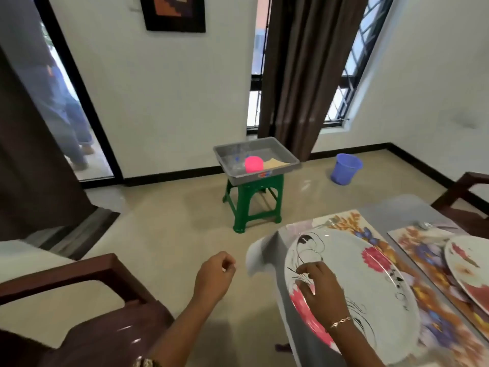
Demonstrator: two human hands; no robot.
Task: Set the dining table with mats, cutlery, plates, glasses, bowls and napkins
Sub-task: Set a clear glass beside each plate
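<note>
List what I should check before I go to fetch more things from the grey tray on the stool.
1. Near plate lies on its floral mat: ok.
2. Right hand free: not ok, its fingers rest on the plate.
3. Left hand free: ok, loosely curled, holds nothing.
4. Cutlery at this mat complete: cannot tell, too blurred.
5. Grey tray sits level on the green stool, pink cup inside: ok.
6. Glass beside the near plate: not ok, none in view.
</note>
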